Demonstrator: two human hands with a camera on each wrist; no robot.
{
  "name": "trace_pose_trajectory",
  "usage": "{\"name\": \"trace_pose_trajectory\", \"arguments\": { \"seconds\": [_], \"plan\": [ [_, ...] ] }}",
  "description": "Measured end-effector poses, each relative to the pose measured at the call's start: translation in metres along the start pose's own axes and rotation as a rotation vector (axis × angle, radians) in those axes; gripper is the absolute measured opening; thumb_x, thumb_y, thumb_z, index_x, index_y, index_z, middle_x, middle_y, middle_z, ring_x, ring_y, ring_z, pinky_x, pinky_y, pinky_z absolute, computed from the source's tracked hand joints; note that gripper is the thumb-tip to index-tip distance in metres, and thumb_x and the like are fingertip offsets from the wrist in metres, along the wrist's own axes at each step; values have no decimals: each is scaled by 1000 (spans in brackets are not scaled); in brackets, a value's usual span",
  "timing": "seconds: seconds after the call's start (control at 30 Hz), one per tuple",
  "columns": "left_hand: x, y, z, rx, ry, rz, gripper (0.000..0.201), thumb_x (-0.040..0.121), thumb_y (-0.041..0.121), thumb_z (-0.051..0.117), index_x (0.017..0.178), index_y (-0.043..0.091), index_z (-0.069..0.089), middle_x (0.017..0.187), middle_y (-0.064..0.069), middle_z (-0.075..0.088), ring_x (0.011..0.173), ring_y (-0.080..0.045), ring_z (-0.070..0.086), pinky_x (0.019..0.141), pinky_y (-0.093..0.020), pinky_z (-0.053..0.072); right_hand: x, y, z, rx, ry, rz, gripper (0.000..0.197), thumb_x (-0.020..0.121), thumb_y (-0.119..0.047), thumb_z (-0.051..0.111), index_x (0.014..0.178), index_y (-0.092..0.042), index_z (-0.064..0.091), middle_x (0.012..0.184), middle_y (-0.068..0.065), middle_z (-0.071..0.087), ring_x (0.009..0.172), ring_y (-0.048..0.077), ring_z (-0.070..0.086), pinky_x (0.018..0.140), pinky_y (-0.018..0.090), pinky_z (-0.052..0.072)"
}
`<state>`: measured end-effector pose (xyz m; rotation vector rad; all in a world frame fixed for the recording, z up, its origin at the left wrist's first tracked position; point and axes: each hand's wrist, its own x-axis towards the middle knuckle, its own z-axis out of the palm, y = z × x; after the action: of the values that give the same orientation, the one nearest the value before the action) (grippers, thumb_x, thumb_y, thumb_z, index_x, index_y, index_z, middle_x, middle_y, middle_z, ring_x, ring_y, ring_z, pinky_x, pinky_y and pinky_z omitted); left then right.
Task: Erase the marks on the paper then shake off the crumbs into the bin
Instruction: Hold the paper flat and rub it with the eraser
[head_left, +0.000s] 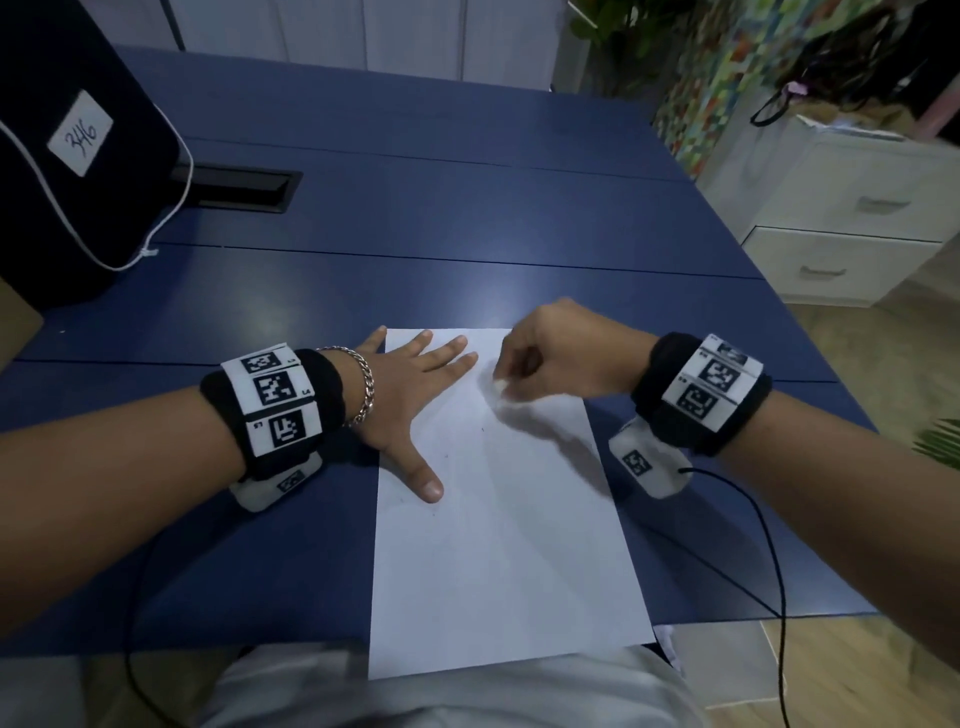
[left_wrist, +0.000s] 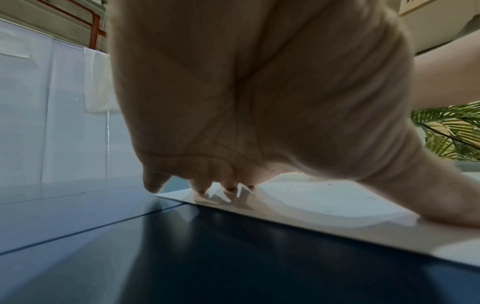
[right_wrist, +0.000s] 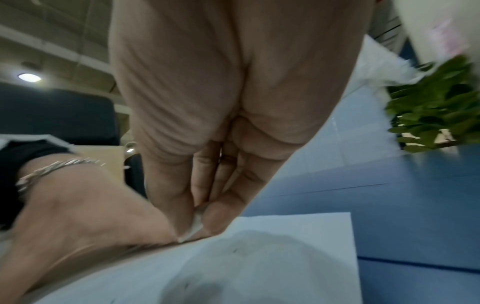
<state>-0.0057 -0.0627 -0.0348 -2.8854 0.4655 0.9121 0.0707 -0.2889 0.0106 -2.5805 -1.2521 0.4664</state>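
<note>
A white sheet of paper (head_left: 498, 545) lies on the blue table (head_left: 415, 234), its near edge hanging over my lap. My left hand (head_left: 415, 395) lies flat with spread fingers on the sheet's upper left part and presses it down; from the left wrist view the palm (left_wrist: 259, 102) arches over the paper edge (left_wrist: 337, 224). My right hand (head_left: 545, 358) pinches a small white eraser (head_left: 500, 385) against the paper near its top. The eraser (right_wrist: 196, 225) sits between thumb and fingers. Small dark crumbs (head_left: 445, 456) dot the sheet. No bin is in view.
A dark bag (head_left: 67, 166) with a label reading 346 stands at the table's far left, beside a black cable slot (head_left: 234, 189). White drawers (head_left: 841, 218) and plants (head_left: 623, 31) lie off the right side. Black cables (head_left: 769, 545) trail from both wrist cameras.
</note>
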Motion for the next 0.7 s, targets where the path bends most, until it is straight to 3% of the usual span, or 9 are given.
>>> {"name": "trace_pose_trajectory", "arguments": {
  "seconds": [0.13, 0.33, 0.43, 0.5, 0.63, 0.7],
  "plan": [
    [0, -1, 2, -18, 15, -2, 168, 39, 106, 61, 158, 31, -32, 166, 16, -36, 157, -21, -26, 124, -66, -9, 0, 3, -1, 34, 25, 43, 17, 84, -30, 83, 100, -24, 81, 88, -11, 79, 83, 6, 72, 79, 21, 56],
    [2, -1, 2, 4, 8, 4, 162, 39, 106, 59, 155, 43, -33, 165, 13, -37, 158, -27, -24, 120, -72, -8, 2, -10, 13, -30, 7, -5, 13, 86, -19, 75, 98, -19, 80, 87, -8, 76, 80, 11, 70, 74, 25, 55],
    [2, -1, 2, 8, 4, -6, 161, 39, 106, 60, 155, 43, -33, 166, 13, -36, 158, -26, -23, 120, -72, -7, -8, -20, 17, -15, -175, -64, 11, 84, -29, 80, 94, -27, 81, 84, -14, 76, 76, 1, 68, 70, 14, 52],
    [3, -1, 2, 8, 2, -5, 161, 38, 107, 59, 154, 44, -34, 165, 14, -37, 158, -26, -24, 121, -72, -8, -9, -22, 16, -15, -233, -74, 12, 83, -33, 82, 94, -28, 82, 83, -15, 77, 76, -1, 68, 71, 12, 53],
    [2, -1, 1, 11, 1, -3, 162, 35, 109, 55, 154, 44, -34, 165, 13, -37, 158, -26, -23, 120, -72, -7, 4, -9, 11, -75, -11, -17, 13, 82, -19, 76, 94, -22, 81, 84, -12, 75, 77, 6, 69, 78, 30, 59],
    [2, 0, 1, 4, 2, -8, 162, 36, 108, 57, 154, 44, -33, 166, 13, -37, 158, -26, -23, 120, -72, -8, 1, -11, 15, -81, 3, -31, 12, 82, -19, 75, 93, -21, 80, 83, -11, 74, 77, 8, 69, 76, 27, 58]
  ]
}}
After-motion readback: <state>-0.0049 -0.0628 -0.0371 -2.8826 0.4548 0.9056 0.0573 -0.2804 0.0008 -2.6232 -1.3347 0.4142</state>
